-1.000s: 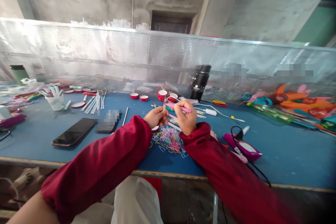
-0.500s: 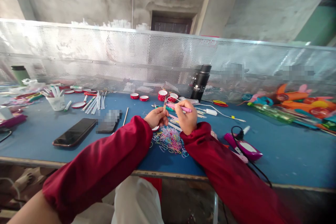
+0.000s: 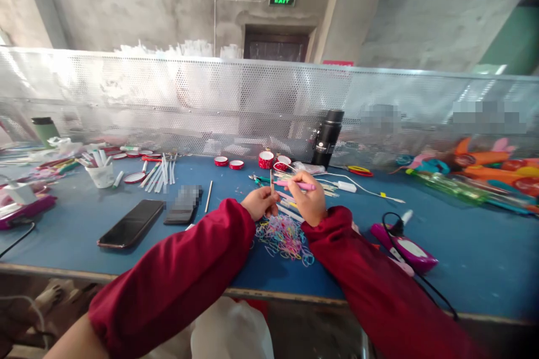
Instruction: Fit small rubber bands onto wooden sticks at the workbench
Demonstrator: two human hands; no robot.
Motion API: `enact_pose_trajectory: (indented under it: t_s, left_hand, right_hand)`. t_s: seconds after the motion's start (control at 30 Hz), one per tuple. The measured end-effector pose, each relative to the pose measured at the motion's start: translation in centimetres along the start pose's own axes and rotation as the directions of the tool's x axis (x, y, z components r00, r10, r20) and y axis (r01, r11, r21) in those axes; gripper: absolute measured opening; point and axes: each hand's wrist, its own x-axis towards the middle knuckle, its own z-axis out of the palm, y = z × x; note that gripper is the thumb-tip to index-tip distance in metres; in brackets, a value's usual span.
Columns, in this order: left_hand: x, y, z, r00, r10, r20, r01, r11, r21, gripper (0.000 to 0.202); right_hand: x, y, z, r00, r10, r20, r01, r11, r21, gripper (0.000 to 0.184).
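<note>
My left hand (image 3: 260, 203) is closed, pinching a thin wooden-looking stick (image 3: 272, 184) that stands upright from the fingertips. My right hand (image 3: 310, 202) is wrapped around a pink pen-like tool (image 3: 305, 185), whose tip points left at the stick; whether they touch I cannot tell. Just below both hands lies a loose heap of small coloured elastic bands (image 3: 284, 237). Behind and partly under the hands are several slim sticks (image 3: 290, 212) and green-handled pliers (image 3: 261, 180), partly hidden.
A black bottle (image 3: 327, 139) stands by the perforated metal screen (image 3: 202, 95). Red tape rolls (image 3: 266, 159) are left of it. Phones (image 3: 131, 224) lie left, near a cup of pens (image 3: 101, 175). A purple power strip (image 3: 415, 252) with a black cable is right; orange inflatables (image 3: 480, 167) are beyond.
The camera view has shifted, so the whole scene sits slightly lower and further right. Both hands keep their grips on the stick and the pink tool, with little visible movement over the table.
</note>
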Motion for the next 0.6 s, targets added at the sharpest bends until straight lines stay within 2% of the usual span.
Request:
enact_pose_trajectory:
  t_s: [0.17,0.33,0.47,0.6]
  left_hand:
    - [0.1,0.0,0.2,1.0,0.0,0.002,0.0,0.998,0.055,0.012]
    - [0.2,0.5,0.5,0.999,-0.03,-0.012,0.03,1.0,0.006,0.014]
    - [0.2,0.4,0.9,0.998,-0.055,-0.035,0.054,0.998,-0.033,0.019]
    - [0.3,0.1,1.3,0.998,-0.058,-0.034,0.056,0.996,-0.063,0.019]
  right_hand:
    - [0.3,0.2,-0.2,0.994,0.101,0.037,-0.104,0.988,0.113,0.01]
    - [0.6,0.8,-0.4,0.977,0.187,0.103,-0.201,0.968,0.152,0.015]
    - [0.8,2.2,-0.5,0.964,0.216,0.153,-0.238,0.962,0.138,0.02]
    - [0.9,3.7,-0.4,0.939,0.282,0.199,-0.324,0.918,0.228,0.02]
